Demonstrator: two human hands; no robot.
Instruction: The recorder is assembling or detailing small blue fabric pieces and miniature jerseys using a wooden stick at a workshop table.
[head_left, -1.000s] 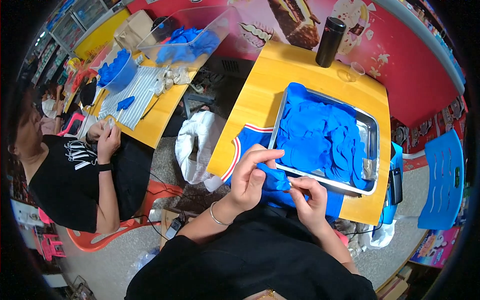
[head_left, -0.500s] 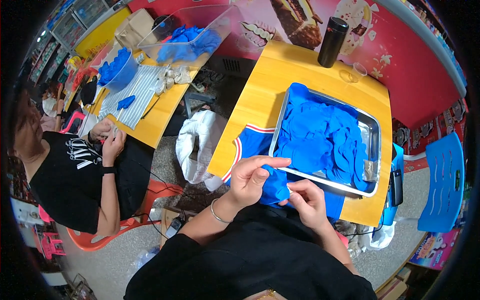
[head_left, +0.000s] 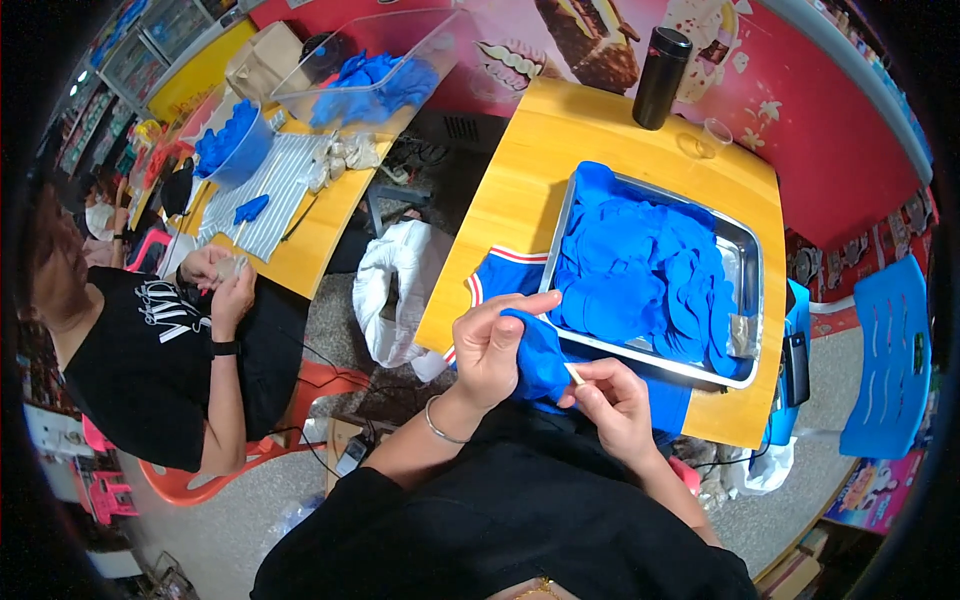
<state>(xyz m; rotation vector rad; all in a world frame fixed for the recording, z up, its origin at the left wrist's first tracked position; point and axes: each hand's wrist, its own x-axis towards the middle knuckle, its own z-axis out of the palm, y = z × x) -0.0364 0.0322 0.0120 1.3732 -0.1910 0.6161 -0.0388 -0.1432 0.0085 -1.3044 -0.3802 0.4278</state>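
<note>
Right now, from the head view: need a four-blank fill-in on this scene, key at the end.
1. The soft piece in the left hand is coloured ____.
2. The right hand pinches a pale stick; the bangle is on the ____ wrist.
3. The bottle on the yellow table is coloured ____.
4. In the picture, the clear cup is to the bottle's ____.

Missing words: blue; left; black; right.

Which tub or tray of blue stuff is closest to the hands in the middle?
The shiny metal tray, just beyond the left hand and right hand; the clear bin and round blue tub sit farther away, on the left table.
</note>
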